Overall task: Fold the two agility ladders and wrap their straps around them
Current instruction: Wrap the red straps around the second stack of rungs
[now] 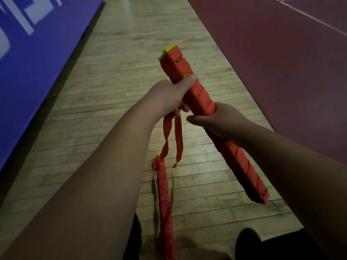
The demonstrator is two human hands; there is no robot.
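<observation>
Shoes, one: a dark shoe [247, 239] at the bottom edge, on the wooden plank floor [116, 76]. A dark trouser leg [132, 235] shows just left of it.

Agility ladders, two, both folded into long bundles and bound in red strap.
- The floor ladder [163, 199] lies flat on the planks between the two forearms. It runs away from the viewer, with a yellow-green rung tip at its far end.
- The held ladder [199, 94] is raised in the air above the floor and slants from lower right to upper left. Red strap is wound diagonally along its whole length, and yellow-green rung ends show at the far top.

Hands, two, both bare.
- The right hand [220, 122] grips the held ladder at its middle, fingers curled round it and thumb pointing left.
- The left hand [174, 94] grips the held ladder further up, with its thumb laid across the wrapping and its fingers curled underneath.

Loose strap tails [178, 141], two: red and flat, they hang from under the left hand's fingers and end above the floor ladder's far tip.

Surfaces beyond:
- One blue panel [43, 59] along the left carries large white lettering, cropped and blurred, so it cannot be read.
- One maroon court surface [281, 62] on the right is crossed by a thin white line [309, 18].
</observation>
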